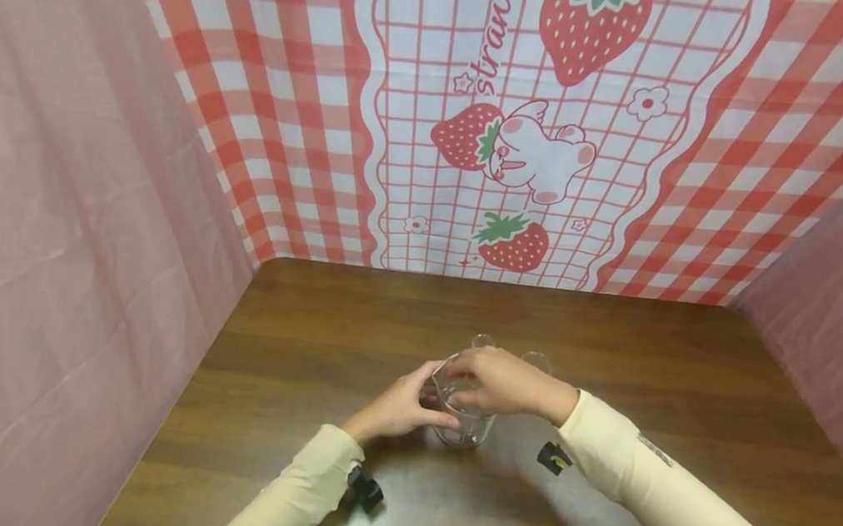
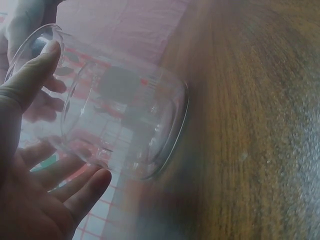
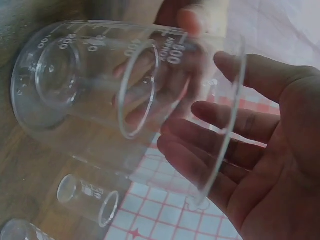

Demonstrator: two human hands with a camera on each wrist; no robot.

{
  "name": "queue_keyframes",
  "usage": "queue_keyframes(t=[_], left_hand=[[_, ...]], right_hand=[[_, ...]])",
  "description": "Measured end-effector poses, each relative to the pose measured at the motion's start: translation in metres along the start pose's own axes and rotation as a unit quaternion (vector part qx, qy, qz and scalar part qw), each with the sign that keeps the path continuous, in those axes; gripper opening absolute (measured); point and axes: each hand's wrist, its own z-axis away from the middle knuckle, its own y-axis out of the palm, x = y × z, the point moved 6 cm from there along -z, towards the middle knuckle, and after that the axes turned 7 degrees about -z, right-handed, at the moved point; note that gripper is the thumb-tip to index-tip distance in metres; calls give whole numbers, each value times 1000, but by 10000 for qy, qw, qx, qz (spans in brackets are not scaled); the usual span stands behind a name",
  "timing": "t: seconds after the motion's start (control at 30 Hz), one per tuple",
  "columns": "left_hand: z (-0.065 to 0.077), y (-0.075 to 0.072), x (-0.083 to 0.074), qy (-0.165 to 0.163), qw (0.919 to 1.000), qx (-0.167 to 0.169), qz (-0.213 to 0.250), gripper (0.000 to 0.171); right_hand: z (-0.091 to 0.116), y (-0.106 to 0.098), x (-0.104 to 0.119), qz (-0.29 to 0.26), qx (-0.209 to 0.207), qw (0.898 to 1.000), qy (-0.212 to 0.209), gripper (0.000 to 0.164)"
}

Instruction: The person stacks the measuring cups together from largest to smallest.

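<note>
Through the feed I see the fingers (image 3: 240,117) of the right hand (image 1: 505,381) spread, gripping nothing, reaching in past the mouth of the large beaker (image 3: 100,142). The small inner beaker (image 3: 95,85) sits within it, directly beyond those fingertips, rim toward them and apart from them. I judge the two long axes roughly aligned and near upright, so the approach is straight down, and the right hand is nearer that rim. My left hand (image 1: 402,403) curls round the large beaker's outside, holding it at the table (image 1: 310,328). Another small beaker (image 3: 87,200) stands near.
</note>
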Motion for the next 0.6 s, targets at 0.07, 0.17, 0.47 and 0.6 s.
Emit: queue_keyframes(t=[0.07,0.17,0.47,0.6], left_hand=[[0,1,0,17,10000,-5,-6,82],[0,2,1,36,10000,-8,9,81],[0,1,1,-14,10000,-34,52,80],[0,1,0,-25,10000,-27,22,79]], right_hand=[[2,-4,0,-55,-71,9999,49,28],[4,-8,0,-90,-147,9998,94,28],[6,-15,-2,-155,-424,9989,-90,23],[6,-19,-3,-131,-544,9984,-109,18]])
